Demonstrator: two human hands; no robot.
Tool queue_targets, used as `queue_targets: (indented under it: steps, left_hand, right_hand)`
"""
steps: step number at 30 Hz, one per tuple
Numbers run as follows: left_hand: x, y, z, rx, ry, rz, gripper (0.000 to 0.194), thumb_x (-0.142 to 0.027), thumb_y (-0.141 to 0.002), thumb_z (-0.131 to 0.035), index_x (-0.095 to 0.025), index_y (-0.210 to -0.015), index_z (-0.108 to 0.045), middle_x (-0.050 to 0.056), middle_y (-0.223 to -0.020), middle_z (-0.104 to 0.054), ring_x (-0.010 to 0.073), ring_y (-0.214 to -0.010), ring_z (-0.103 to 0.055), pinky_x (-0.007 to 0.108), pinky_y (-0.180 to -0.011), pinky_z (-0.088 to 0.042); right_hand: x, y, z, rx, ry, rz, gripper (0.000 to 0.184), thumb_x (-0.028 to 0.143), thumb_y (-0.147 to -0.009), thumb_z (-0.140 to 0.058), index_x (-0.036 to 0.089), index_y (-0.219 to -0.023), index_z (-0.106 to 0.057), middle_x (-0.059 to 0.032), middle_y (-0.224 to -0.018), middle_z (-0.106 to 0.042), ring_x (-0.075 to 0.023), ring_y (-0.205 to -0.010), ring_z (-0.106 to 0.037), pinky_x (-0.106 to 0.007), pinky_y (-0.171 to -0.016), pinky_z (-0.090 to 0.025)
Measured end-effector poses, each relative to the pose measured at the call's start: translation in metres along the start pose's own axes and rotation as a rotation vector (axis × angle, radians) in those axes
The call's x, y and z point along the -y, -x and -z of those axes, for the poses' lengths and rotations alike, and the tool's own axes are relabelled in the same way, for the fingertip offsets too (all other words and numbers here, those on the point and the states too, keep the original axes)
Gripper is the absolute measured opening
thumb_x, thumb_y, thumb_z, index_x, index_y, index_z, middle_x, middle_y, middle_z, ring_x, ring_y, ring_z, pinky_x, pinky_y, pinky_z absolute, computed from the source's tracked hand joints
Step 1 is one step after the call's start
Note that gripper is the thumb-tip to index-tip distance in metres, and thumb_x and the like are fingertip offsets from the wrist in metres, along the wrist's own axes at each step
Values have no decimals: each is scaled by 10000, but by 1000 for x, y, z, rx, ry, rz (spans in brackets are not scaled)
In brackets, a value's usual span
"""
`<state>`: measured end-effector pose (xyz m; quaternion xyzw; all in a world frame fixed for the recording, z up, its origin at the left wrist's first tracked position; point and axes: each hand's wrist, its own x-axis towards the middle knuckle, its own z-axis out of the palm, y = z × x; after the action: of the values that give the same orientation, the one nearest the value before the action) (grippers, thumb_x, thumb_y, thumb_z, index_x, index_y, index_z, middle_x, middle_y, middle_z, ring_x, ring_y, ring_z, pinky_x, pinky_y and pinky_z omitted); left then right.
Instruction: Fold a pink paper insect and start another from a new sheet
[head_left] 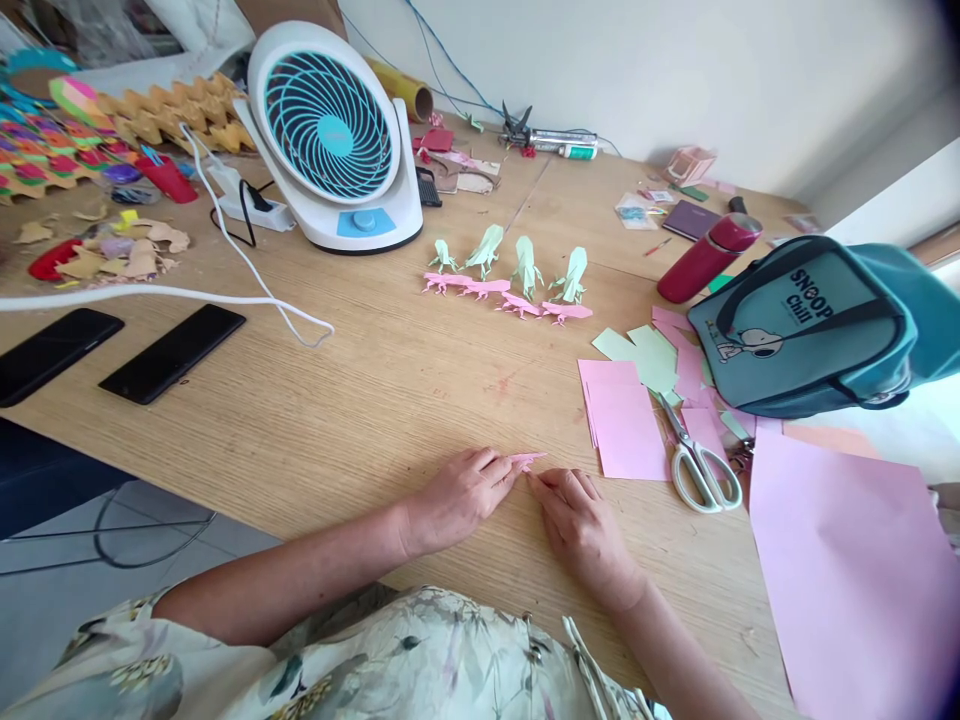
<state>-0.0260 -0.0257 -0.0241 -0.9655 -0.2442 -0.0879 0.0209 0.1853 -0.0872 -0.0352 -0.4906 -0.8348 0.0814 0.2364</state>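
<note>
2 phones [172, 354] are lying on tabletop [360, 400] | fan [330, 130] is standing behind | L hand [461, 495]: fingers are pinching folded pink paper [528, 458], btwn hands nr front edge | R hand [581, 525]: fingers are pinching its near R side | pink sheets [622, 420], then scissors [697, 462], are lying to R | bag [802, 325] is resting behind scissors

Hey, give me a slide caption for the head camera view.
Two bare hands shape a small folded pink paper figure near green and pink folded paper insects.
</note>
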Motion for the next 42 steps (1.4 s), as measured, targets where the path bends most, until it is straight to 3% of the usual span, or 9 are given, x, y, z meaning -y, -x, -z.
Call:
queue_targets:
  steps: [7, 16, 21, 28, 42]
  left_hand:
    - [3, 0, 2, 1, -28, -32, 427, -199, -995, -437, -107, -1412, -434, 90, -1392, -551, 186, -1058, -541, 312, -888, -459]
    - [-1, -4, 8, 103, -56, -25, 464, -187, -977, -450, -107, -1432, -414, 82, -1470, -481, 196, -1126, -539, 310, -895, -479]
    - [-4, -8, 5, 53, -60, -49, 426, -173, -968, -455, -72, -1381, -467, 108, -1441, -505, 203, -1212, -520, 300, -923, -479]
    - [0, -6, 1, -23, -26, -85, 388, -142, -967, -443, -61, -1345, -482, 127, -1403, -541, 202, -1184, -557, 315, -932, -477]
    - [3, -10, 6, 72, -58, -125, 406, -164, -963, -474, -76, -1358, -494, 147, -1385, -550, 203, -1155, -557, 296, -901, -500]
  right_hand:
    - [0, -2, 1, 0, -4, 8, 413, 68, -959, -441, 190, -1346, -514, -102, -992, -583, -226, -867, -540, -397, -767, -518]
    - [2, -3, 3, -5, 6, 3, 415, 63, -950, -441, 197, -1334, -523, -103, -992, -584, -230, -876, -551, -396, -767, -526]
    - [1, -2, 1, -18, -4, 3, 407, 69, -953, -435, 202, -1325, -533, -103, -1000, -579, -227, -881, -551, -394, -778, -524]
    - [4, -3, 1, -52, -10, -8, 418, 58, -948, -438, 211, -1323, -538, -92, -993, -580, -217, -884, -557, -372, -782, -526]
    - [3, -1, 3, -38, -81, -44, 416, 64, -957, -420, 202, -1332, -536, -99, -1019, -573, -217, -931, -557, -391, -824, -537]
